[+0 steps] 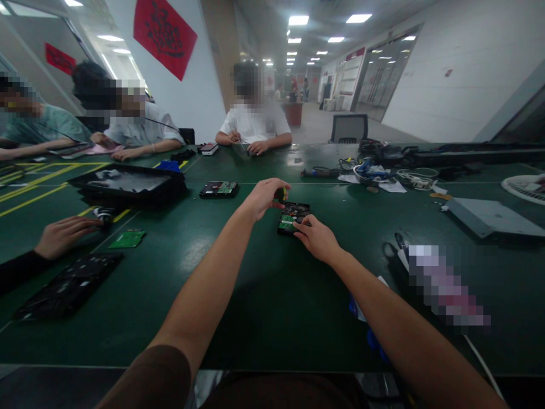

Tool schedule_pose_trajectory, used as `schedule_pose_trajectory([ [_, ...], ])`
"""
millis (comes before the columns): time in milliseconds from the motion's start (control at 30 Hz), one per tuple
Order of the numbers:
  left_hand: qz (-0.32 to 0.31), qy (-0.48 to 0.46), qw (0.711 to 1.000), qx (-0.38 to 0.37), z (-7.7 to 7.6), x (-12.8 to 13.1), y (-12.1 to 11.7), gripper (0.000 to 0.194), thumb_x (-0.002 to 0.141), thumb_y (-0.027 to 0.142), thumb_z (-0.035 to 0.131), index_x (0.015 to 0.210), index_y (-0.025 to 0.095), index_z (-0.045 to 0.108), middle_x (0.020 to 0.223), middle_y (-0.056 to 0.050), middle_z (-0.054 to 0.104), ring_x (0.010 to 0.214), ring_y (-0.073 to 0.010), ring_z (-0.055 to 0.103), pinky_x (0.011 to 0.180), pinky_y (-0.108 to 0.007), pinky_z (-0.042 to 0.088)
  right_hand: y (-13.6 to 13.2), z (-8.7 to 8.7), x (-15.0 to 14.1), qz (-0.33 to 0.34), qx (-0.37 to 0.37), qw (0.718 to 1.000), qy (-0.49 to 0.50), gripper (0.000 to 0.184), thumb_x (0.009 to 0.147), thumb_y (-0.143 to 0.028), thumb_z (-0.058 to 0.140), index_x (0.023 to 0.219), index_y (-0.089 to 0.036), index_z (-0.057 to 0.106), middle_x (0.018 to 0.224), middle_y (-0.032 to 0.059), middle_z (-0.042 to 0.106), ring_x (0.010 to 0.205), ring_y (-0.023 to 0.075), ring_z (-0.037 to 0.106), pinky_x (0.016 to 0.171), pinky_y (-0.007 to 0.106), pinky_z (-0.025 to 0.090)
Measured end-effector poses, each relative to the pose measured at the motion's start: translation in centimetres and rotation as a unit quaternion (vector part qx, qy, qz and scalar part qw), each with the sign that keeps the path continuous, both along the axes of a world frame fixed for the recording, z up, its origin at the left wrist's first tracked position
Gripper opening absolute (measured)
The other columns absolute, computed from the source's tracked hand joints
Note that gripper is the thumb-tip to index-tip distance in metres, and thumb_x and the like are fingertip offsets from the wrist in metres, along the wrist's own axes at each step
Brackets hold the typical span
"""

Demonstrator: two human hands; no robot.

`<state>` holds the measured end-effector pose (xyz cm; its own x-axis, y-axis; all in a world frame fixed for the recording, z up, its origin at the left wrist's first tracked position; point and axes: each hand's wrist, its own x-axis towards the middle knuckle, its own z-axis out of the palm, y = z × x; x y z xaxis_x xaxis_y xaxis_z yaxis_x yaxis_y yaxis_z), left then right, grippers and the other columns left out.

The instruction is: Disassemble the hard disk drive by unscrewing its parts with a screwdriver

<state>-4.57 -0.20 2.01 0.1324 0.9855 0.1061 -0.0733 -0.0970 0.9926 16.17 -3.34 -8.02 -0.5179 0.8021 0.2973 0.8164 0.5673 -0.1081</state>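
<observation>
"What's the room like?"

"A long office under ceiling lights (298,20), with a red paper sign (165,35) on a pillar. A green counter (259,318) fills the front, and a person in white (255,126) sits on its far side."

"And the wearer's own hands?"

"Both reach to the middle of the counter. The left hand (269,199) is curled, its fingers bent round a small yellow-and-black object (281,195) above the far side of a black unit with a green board (293,216). I can't tell whether the object touches it."

"The right one?"

"The right hand (317,237) grips the near right edge of that unit, thumb laid over the board and the other fingers gathered by the side. The unit lies just between the two hands."

"What's around them?"

"To the left, a similar unit (218,189) lies near a black tray (128,184). Further left, a co-worker's hand (70,234) comes out of a dark sleeve, close to a loose green board (126,239). To the right there's a grey metal box (498,218), with tangled cables (370,170) beyond."
</observation>
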Motion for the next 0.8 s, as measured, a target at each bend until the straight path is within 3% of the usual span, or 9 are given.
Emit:
schedule_pose_trajectory([
  [167, -0.032, -0.073, 0.995, -0.064, -0.17, 0.21, 0.16, 0.017, 0.079, 0.030, 0.060, 0.087, 0.015, 0.060, 0.080, -0.009, 0.068, 0.073, -0.0194, 0.065, 0.061, -0.032, 0.055, 0.07, -0.06, 0.01, 0.011, 0.003, 1.000, 0.003, 0.040, 0.101, -0.042, 0.049, 0.134, -0.025, 0.063, 0.126, 0.0102, 0.054, 0.092, 0.0208, 0.062, 0.080, 0.034, 0.050],
  [367, 0.015, -0.013, 0.999, -0.029, -0.24, -0.09, 0.48, 0.022, 0.077, 0.032, 0.059, 0.080, 0.012, 0.069, 0.079, -0.009, 0.063, 0.070, -0.0165, 0.058, 0.052, -0.024, 0.048, 0.01, -0.02, 0.03, 0.003, -0.006, 1.000, 0.006, 0.041, 0.101, -0.044, 0.049, 0.136, -0.026, 0.063, 0.126, 0.0104, 0.053, 0.093, 0.0215, 0.062, 0.079, 0.035, 0.051],
  [633, 0.003, -0.080, 0.993, -0.086, 0.11, -0.07, 0.00, 0.019, 0.075, 0.031, 0.057, 0.082, 0.015, 0.061, 0.072, -0.007, 0.062, 0.065, -0.0189, 0.061, 0.056, -0.031, 0.053, -0.16, 0.36, -0.02, 0.000, -0.015, 1.000, 0.002, 0.041, 0.101, -0.043, 0.049, 0.135, -0.023, 0.060, 0.129, 0.0115, 0.053, 0.097, 0.0224, 0.062, 0.079, 0.035, 0.051],
  [800, 0.005, -0.050, 0.997, -0.056, -0.17, 0.06, 0.25, 0.020, 0.075, 0.033, 0.057, 0.077, 0.014, 0.064, 0.075, -0.009, 0.063, 0.067, -0.0181, 0.060, 0.056, -0.029, 0.053, -0.30, 0.56, 0.00, 0.000, -0.019, 1.000, -0.002, 0.040, 0.101, -0.043, 0.049, 0.133, -0.022, 0.061, 0.129, 0.0116, 0.053, 0.098, 0.0228, 0.061, 0.079, 0.035, 0.052],
])
